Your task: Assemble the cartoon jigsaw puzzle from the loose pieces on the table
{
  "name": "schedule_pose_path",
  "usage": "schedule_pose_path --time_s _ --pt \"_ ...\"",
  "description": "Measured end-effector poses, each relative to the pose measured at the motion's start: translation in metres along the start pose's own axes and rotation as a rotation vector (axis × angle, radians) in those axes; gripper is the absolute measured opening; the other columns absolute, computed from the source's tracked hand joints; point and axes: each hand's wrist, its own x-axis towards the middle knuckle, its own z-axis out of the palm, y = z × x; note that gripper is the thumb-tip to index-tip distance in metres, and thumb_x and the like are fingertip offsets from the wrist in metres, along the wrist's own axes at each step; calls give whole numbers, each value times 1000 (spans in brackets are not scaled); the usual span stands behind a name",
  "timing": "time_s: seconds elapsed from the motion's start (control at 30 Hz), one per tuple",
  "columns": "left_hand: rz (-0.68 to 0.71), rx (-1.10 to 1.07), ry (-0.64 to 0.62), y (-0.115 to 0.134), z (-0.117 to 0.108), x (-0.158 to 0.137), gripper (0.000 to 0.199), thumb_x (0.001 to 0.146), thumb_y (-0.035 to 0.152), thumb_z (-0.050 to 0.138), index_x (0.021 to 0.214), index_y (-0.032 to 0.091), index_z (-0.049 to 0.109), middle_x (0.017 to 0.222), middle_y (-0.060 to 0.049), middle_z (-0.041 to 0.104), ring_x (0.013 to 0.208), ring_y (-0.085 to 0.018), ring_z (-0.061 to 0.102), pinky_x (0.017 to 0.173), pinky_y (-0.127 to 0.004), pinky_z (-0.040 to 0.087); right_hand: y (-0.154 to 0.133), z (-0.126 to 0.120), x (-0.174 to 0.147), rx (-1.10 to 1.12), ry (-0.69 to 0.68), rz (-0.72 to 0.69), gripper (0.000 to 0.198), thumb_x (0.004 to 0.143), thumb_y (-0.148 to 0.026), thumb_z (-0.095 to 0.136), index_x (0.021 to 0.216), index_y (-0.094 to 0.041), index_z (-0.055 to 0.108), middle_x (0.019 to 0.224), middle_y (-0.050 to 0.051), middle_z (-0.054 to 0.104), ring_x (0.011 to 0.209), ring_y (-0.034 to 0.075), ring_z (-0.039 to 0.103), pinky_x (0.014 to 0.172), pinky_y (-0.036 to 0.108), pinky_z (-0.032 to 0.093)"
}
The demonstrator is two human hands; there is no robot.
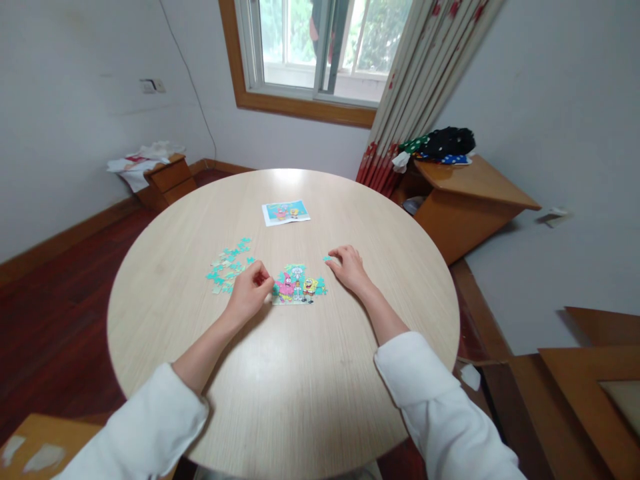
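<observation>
A partly joined jigsaw puzzle with cartoon figures on a turquoise ground lies flat on the round table. At its left edge is my left hand, thumb and fingertips pinched together; whatever they hold is too small to make out. To the upper right of the puzzle, my right hand has its thumb and forefinger on a small turquoise puzzle piece. Loose puzzle pieces lie scattered left of the joined part, some close behind my left hand.
Beyond the puzzle lies a printed picture sheet with similar figures. A wooden cabinet with cloths on top stands right of the table, and a small drawer unit stands at the back left. A chair is at the lower right.
</observation>
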Motion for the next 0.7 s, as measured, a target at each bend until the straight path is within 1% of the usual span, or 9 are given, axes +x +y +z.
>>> schedule_pose_path --time_s 0.2,0.33,0.47,0.6,0.7 --pt "1 -9 -6 -2 0 0 11 64 17 50 57 20 42 55 4 46 54 -11 43 54 -24 34 -3 -1 0 -38 -37 29 13 77 -27 58 88 -21 61 102 8 57 100 25 50 85 42 38" --pt "11 -1 4 -4 0 0 11 65 18 50 57 20 42 55 4 46 55 -11 43 54 -24 34 -6 -1 -2 -54 -26 20 12 78 -27 57 89 -21 58 102 8 59 98 24 50 84 42 37" --pt "-1 -6 11 -4 0 0 11 65 19 49 58 20 41 55 4 46 55 -11 43 54 -24 34 -7 -2 -3 -18 -2 5 11 78 -26 57 86 -20 56 95 6 62 90 21 54 81 39 37" --pt "-1 -19 26 -3 0 1 11 67 21 49 60 21 42 55 4 46 55 -12 44 55 -24 35 -8 -4 -4 94 -11 -5 9 76 -25 58 83 -20 56 85 3 64 77 17 56 76 34 39" --pt "5 -25 43 -3 0 2 11 69 23 50 62 21 43 56 4 46 55 -12 44 55 -24 35 -9 -4 -5 161 -8 -3 9 74 -24 58 81 -19 56 78 2 63 72 15 56 72 31 41"
